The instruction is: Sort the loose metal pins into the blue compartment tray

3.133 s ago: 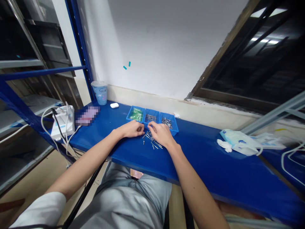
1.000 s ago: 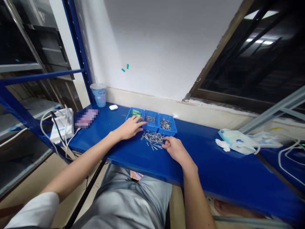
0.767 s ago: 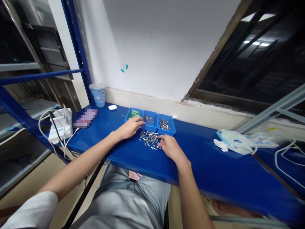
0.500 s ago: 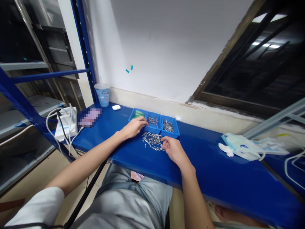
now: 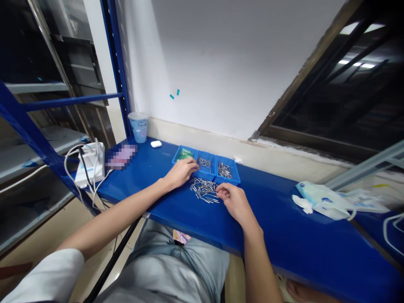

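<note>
A loose pile of thin silver metal pins [image 5: 204,190] lies on the blue table, in front of three small blue bins. My left hand [image 5: 182,171] is over the front edge of the left and middle bins, its fingers curled together; whatever is in them is hidden. At the pile's right edge, my right hand [image 5: 234,201] has thumb and fingertips pinched close to the pins, and I cannot make out what they hold. Green pieces fill the left bin [image 5: 175,158]. Similar metal pieces lie in the middle bin [image 5: 206,172] and the right bin [image 5: 235,176].
Along the wall stand a lidded blue cup [image 5: 139,128] and a small white case [image 5: 155,144]. A white power strip [image 5: 91,166] with cables and a blurred phone-like object [image 5: 121,157] are at left. At right lie a wipes pack [image 5: 328,202] and crumpled tissue [image 5: 302,203].
The view has shifted slightly, moving the scene a little right and down. My left fingertips sit slightly lower against the bins; my right hand stays at the pile's right edge.
</note>
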`<state>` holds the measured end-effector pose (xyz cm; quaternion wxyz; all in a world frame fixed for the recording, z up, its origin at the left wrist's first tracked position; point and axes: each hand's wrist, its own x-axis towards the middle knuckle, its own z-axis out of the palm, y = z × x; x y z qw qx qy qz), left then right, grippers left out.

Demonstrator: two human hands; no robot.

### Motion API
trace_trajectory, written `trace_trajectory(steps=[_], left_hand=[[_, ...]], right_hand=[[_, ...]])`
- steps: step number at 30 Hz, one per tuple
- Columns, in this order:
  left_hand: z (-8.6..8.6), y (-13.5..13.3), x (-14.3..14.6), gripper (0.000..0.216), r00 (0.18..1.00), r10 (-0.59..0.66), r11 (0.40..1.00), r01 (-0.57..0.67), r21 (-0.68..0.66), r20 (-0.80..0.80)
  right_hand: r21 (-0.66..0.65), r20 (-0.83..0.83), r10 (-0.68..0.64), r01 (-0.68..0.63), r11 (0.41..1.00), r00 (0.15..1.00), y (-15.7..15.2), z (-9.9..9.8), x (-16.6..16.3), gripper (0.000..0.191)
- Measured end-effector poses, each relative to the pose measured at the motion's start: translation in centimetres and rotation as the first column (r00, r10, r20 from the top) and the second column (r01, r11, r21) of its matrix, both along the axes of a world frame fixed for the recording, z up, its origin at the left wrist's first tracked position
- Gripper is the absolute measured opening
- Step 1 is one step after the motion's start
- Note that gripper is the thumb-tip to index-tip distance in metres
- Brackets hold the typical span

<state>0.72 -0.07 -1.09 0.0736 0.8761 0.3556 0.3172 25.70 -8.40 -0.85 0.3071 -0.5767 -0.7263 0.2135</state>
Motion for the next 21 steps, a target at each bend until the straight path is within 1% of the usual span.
trace_trajectory(steps=[3,6,7,9,11,13,15,17,21], left_hand=[[0.1,-0.1,-0.2,0.030,1.000,0.001,1.000,-0.001,0.004,-0.023],[0.4,-0.7,-0.7,0.032,0.996,-0.007,0.999,0.011,0.038,-0.093],[0.6,-1.0,-0.9,0.035,0.993,-0.006,0.997,0.014,0.075,-0.115],[1.2,-1.5,-1.1,0.044,0.994,-0.007,0.990,0.022,0.138,-0.107],[2.0,-1.5,-1.0,0.047,0.997,-0.022,0.987,0.034,0.155,-0.078],[2.8,-1.0,-0.5,0.043,0.997,-0.045,0.989,0.054,0.137,-0.064],[3.4,0.0,0.2,0.036,0.997,-0.049,0.993,0.056,0.102,-0.065],[3.6,1.1,0.9,0.034,0.995,-0.056,0.996,0.062,0.063,-0.088],[3.1,1.9,1.8,0.030,0.996,-0.071,0.996,0.074,0.053,-0.062]], right_hand=[[0.007,-0.001,0.008,-0.008,1.000,1.000,0.0,0.7,0.3,0.011],[0.036,0.015,0.023,-0.024,0.999,1.000,0.5,2.1,0.5,0.013],[0.077,0.020,0.029,-0.031,0.997,0.999,0.8,2.7,0.4,0.013],[0.199,0.023,0.050,-0.053,0.979,0.998,1.9,4.0,0.0,0.014],[0.311,0.027,0.089,-0.093,0.946,0.996,3.4,5.2,-0.8,0.013],[0.389,0.041,0.121,-0.128,0.912,0.992,5.0,5.8,-1.7,0.014],[0.445,0.081,0.164,-0.183,0.877,0.983,6.5,5.8,-2.6,0.019],[0.489,0.089,0.164,-0.187,0.852,0.982,7.5,5.2,-3.2,0.022],[0.494,0.046,0.075,-0.087,0.865,0.996,7.6,3.1,-3.9,0.027]])
